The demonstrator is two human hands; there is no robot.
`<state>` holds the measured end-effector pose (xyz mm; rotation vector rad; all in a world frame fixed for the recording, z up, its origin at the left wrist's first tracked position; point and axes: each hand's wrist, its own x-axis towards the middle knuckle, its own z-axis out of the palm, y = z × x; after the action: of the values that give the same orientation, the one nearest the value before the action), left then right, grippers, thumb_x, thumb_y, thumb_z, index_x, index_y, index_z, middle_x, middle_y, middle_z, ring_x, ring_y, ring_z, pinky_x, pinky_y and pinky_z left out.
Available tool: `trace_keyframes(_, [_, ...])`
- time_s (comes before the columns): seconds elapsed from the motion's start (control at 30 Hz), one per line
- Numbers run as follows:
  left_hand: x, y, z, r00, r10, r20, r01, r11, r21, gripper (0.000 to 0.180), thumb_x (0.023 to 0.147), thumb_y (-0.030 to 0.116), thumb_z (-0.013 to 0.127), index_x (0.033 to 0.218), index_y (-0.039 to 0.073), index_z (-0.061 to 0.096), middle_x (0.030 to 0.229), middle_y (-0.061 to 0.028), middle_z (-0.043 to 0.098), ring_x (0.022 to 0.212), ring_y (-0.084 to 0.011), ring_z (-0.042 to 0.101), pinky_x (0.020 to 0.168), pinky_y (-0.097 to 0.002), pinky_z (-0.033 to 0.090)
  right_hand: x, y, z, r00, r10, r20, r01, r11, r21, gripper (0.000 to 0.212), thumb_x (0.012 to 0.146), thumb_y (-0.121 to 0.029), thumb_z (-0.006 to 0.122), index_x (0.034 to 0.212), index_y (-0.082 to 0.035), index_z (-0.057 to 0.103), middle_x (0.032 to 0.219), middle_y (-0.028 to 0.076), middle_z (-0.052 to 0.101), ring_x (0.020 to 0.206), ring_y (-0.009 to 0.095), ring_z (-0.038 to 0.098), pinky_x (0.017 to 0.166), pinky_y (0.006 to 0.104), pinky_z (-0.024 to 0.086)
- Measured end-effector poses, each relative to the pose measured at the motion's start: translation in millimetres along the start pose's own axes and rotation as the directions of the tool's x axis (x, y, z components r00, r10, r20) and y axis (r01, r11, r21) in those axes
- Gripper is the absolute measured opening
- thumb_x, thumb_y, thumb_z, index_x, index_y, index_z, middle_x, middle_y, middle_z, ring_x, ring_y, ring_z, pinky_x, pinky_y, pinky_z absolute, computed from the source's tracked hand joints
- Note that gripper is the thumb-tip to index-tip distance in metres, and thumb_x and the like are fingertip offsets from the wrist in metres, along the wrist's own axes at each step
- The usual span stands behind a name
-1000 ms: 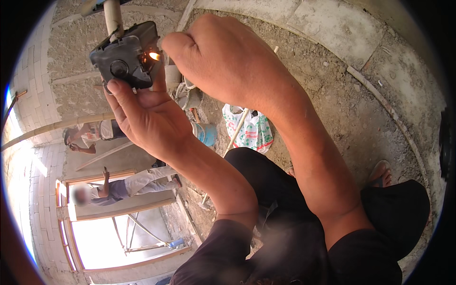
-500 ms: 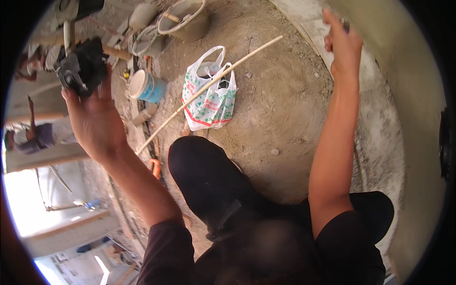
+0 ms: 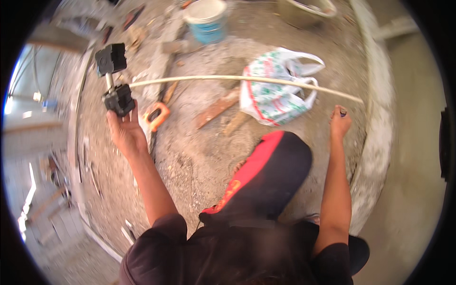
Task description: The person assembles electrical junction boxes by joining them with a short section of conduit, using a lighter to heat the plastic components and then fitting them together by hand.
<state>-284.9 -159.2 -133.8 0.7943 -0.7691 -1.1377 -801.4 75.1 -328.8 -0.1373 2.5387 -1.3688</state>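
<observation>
My left hand (image 3: 128, 135) is raised at the left, its fingertips around the lower block of a black device (image 3: 118, 99). A short pale rod joins this block to a second black block above it. At the right, my right hand (image 3: 340, 124) is closed on a small dark-purple thing (image 3: 343, 113), too small to name. A long, thin pale stick (image 3: 204, 78) stretches from beside the device across a white plastic bag (image 3: 273, 107) with green and red print, ending above my right hand. Whether it rests on the bag I cannot tell.
An orange-handled tool (image 3: 156, 117) lies on the dirt near my left hand. Wood pieces (image 3: 218, 110) lie left of the bag. A blue-and-white bucket (image 3: 207, 21) and a large tub (image 3: 306, 12) stand farther off. A concrete ledge (image 3: 377, 142) and wall run along the right.
The view has swung, so the bag and stick appear farther right and the bucket has shifted right and up. My right hand appears lower. The device is still in my left hand.
</observation>
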Motion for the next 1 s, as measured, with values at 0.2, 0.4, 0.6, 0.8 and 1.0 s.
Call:
trace_keyframes(0.2, [17.1, 36.4, -78.6, 0.953, 0.150, -0.262, -0.155, 0.988, 0.000, 0.041, 0.105, 0.026, 0.055, 0.134, -0.002, 0.050, 0.128, -0.0163, 0.060, 0.122, -0.0322, 0.057, 0.109, -0.0560, 0.048, -91.5, -188.9, 91.7, 0.587, -0.620, 0.520, 0.757, 0.648, -0.082, 0.017, 0.090, -0.017, 0.068, 0.102, -0.007, 0.071, 0.088, 0.015, 0.070, 0.080, 0.032, 0.067, 0.072, 0.0398, 0.052])
trace_keyframes(0.4, [-50.0, 37.5, -112.5, 0.850, 0.102, -0.517, -0.146, 0.988, -0.044, 0.043, 0.106, 0.025, 0.052, 0.138, -0.003, 0.048, 0.135, -0.0199, 0.056, 0.128, -0.0347, 0.054, 0.115, -0.0569, 0.043, -163.2, -222.4, 182.2, -0.060, -0.628, 0.776, 0.976, 0.126, 0.177, 0.031, 0.084, -0.012, 0.070, 0.114, -0.011, 0.066, 0.108, 0.013, 0.065, 0.101, 0.035, 0.064, 0.085, 0.0459, 0.052])
trace_keyframes(0.6, [-119.0, 49.1, -153.2, 0.807, 0.085, -0.585, -0.183, 0.977, -0.111, 0.040, 0.105, 0.025, 0.055, 0.133, -0.003, 0.051, 0.128, -0.0192, 0.060, 0.122, -0.0318, 0.058, 0.107, -0.0541, 0.051, -194.5, -207.2, 255.5, -0.122, -0.440, 0.890, 0.992, -0.044, 0.115, 0.034, 0.085, -0.009, 0.068, 0.118, -0.008, 0.060, 0.110, 0.014, 0.065, 0.095, 0.040, 0.067, 0.080, 0.0523, 0.053])
trace_keyframes(0.8, [-151.1, 64.4, -151.1, 0.723, 0.128, -0.679, -0.167, 0.986, 0.009, 0.042, 0.105, 0.026, 0.056, 0.135, -0.003, 0.049, 0.129, -0.0191, 0.059, 0.123, -0.0304, 0.058, 0.108, -0.0530, 0.051, -151.1, -199.7, 275.6, -0.204, -0.321, 0.925, 0.966, -0.220, 0.137, 0.024, 0.091, -0.004, 0.053, 0.113, -0.009, 0.059, 0.112, 0.017, 0.066, 0.091, 0.042, 0.068, 0.077, 0.0531, 0.053])
trace_keyframes(1.0, [-168.5, 78.4, -160.1, 0.577, 0.330, -0.747, -0.268, 0.941, 0.209, 0.045, 0.104, 0.026, 0.056, 0.135, -0.005, 0.049, 0.128, -0.0207, 0.059, 0.122, -0.0331, 0.059, 0.106, -0.0529, 0.053, -77.9, -263.3, 219.1, -0.277, -0.328, 0.903, 0.939, -0.292, 0.182, 0.031, 0.090, -0.008, 0.056, 0.120, -0.013, 0.059, 0.112, 0.016, 0.065, 0.094, 0.042, 0.067, 0.079, 0.0542, 0.052])
